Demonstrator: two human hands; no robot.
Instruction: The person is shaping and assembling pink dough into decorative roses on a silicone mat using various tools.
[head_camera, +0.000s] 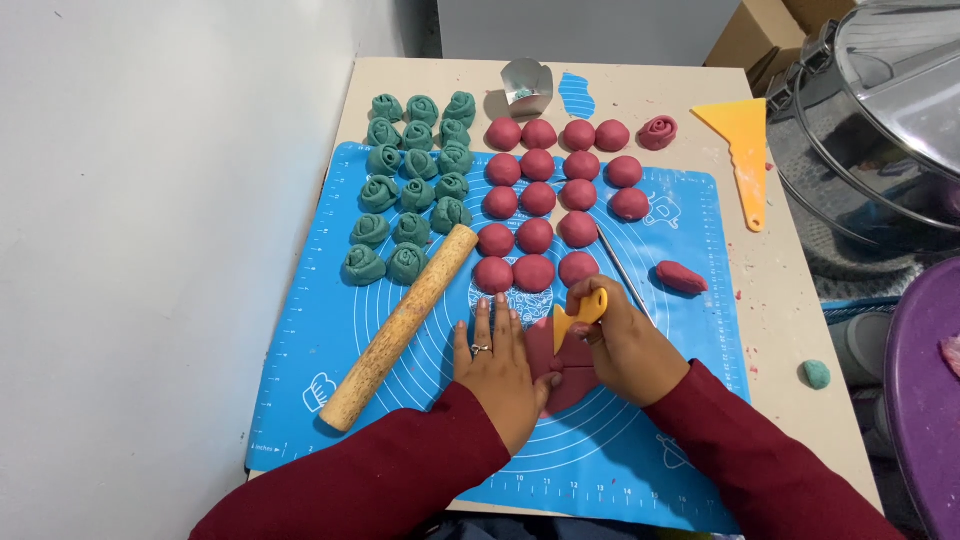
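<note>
Red dough (570, 372), flattened at lower centre of the blue mat (330, 300), lies pinned under the flat, open left hand (497, 365) while the right hand (625, 345) grips a yellow scraper (578, 315); cuts look cleanest pressed straight down.

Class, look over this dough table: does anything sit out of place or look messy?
A small teal dough lump lies alone on the bare table, off the blue mat, far from the teal rosettes. Red crumbs speckle the table nearby.
</note>
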